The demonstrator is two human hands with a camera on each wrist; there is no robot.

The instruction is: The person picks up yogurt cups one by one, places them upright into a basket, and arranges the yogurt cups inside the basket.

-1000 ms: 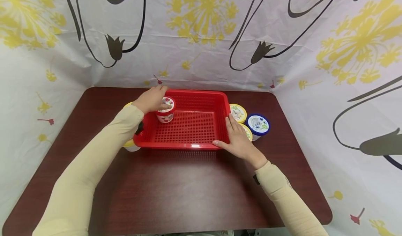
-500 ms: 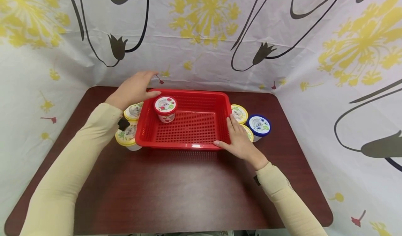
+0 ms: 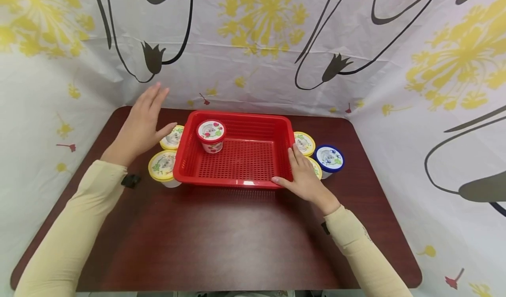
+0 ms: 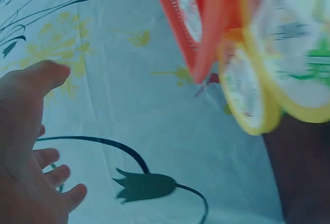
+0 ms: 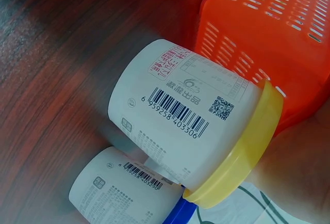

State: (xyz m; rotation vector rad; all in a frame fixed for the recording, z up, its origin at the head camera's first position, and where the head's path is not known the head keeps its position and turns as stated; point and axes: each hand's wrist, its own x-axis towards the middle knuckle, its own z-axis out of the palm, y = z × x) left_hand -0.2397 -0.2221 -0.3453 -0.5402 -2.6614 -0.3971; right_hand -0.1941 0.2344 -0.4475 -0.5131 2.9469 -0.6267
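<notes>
My left hand (image 3: 136, 128) is raised at the left with fingers extended and thumb apart, holding nothing. In the head view it overlaps the area behind two yellow-lidded tubs (image 3: 164, 166). The left wrist view also shows this hand (image 4: 23, 141) with spread fingers. A red plastic basket (image 3: 233, 183) stands mid-table; one red-lidded tub (image 3: 211, 131) with cherry pictures sits upright in its back left part. My right hand (image 3: 306, 180) rests on the basket's front right corner, fingers extended along the right rim, thumb at the front rim.
Right of the basket stand two yellow-lidded tubs (image 3: 304, 143) and a blue-lidded tub (image 3: 330, 158), one yellow lid partly hidden by my right hand. The dark wooden table (image 3: 237, 244) has a patterned white cloth (image 3: 245, 81) hung behind and beside it.
My left hand has let go of the red-lidded tub in the basket and moved left, out over the left-hand tubs. My right hand stays at the basket's rim.
</notes>
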